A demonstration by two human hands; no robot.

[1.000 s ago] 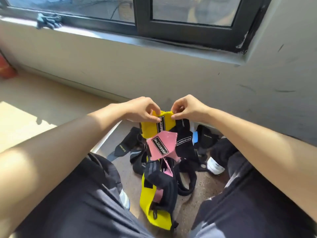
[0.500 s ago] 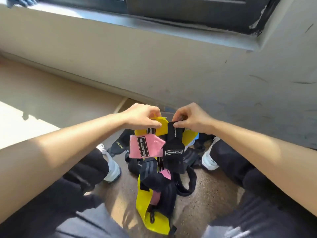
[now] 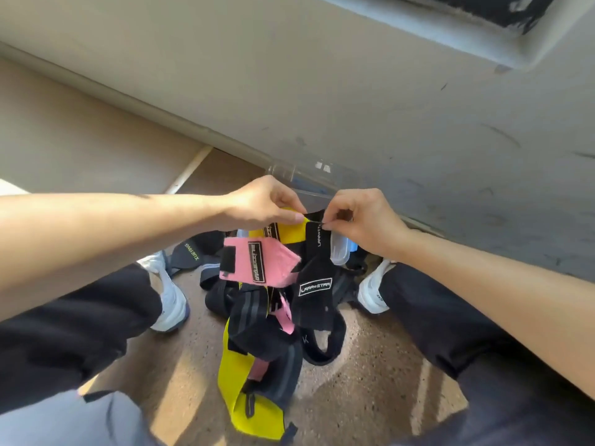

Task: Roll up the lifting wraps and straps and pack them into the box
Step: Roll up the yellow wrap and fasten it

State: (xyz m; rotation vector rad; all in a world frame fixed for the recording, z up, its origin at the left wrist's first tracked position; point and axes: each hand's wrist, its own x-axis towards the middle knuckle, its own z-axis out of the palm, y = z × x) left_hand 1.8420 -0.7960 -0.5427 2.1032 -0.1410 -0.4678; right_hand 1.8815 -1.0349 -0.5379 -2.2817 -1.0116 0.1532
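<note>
Tangled yellow, pink and black wraps (image 3: 257, 304) hang unrolled over floor.

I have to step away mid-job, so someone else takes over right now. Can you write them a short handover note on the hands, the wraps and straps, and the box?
Left hand: fingers pinch the top of the yellow wrap.
Right hand: fingers pinch the top end of the black wrap.
Things: both wraps hang in one tangled bunch with the pink wrap; black straps lie on the floor below; the clear box stands just behind the hands.
Done: nothing visibly rolled; box contents unclear.
Left: separate the bunch, roll each piece, pack all into the box.
</note>
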